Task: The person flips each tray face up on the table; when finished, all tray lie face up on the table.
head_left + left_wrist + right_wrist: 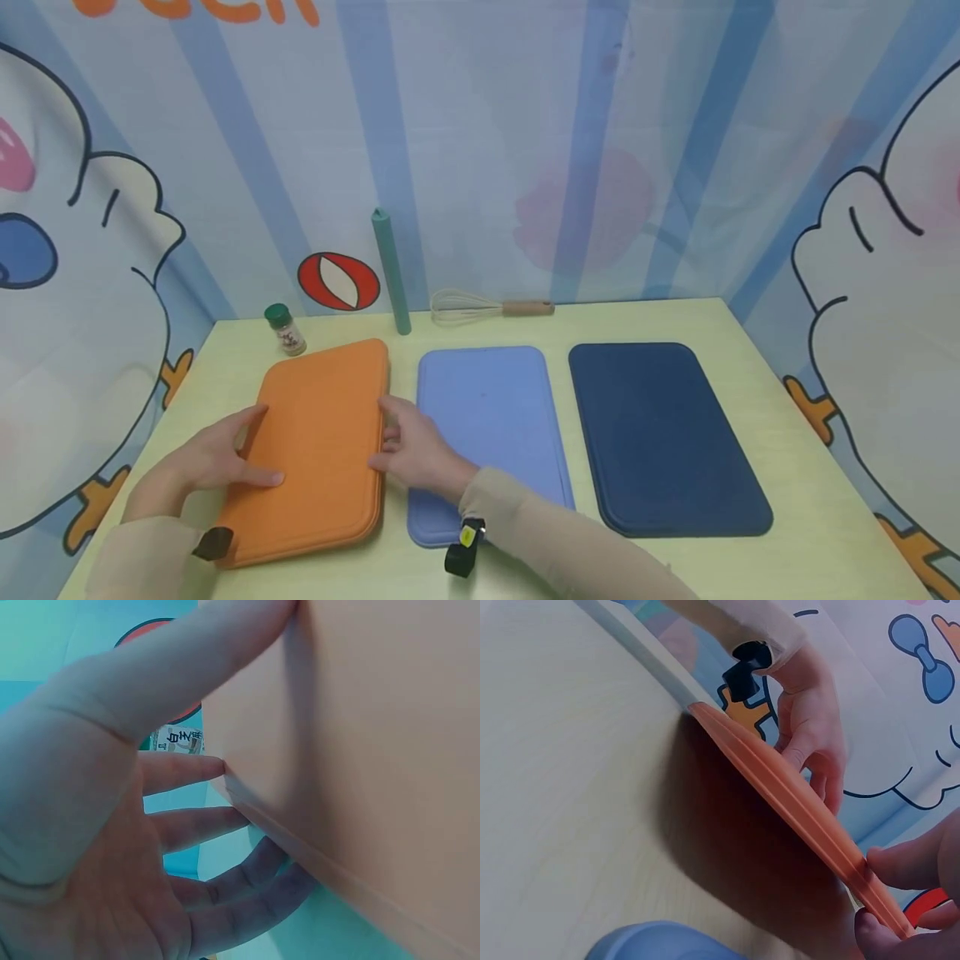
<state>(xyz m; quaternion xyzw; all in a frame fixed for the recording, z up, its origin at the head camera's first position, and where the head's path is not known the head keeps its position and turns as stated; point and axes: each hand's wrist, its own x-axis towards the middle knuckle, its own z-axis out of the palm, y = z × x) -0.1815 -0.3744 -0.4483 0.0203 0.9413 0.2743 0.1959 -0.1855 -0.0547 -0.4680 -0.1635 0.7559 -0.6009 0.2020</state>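
An orange rectangular board (318, 442) with rounded corners lies between the two hands at the left of the table. My left hand (217, 454) holds its left edge, thumb on the top face and fingertips along the rim. On the opposite edge, my right hand (416, 442) pinches the board between thumb and fingers. In the right wrist view the board's ridged edge (791, 802) stands above the tabletop, with a dark shadow under it. A light blue board (487, 417) lies flat just right of it, partly beneath my right forearm in the head view.
A dark blue board (667, 437) lies at the right of the table (750, 467). Along the back are a green-capped spice jar (287, 331), a green stick-shaped thing (392, 271) leaning upright, and a whisk (491, 308). A printed cloth (480, 150) rises behind the table.
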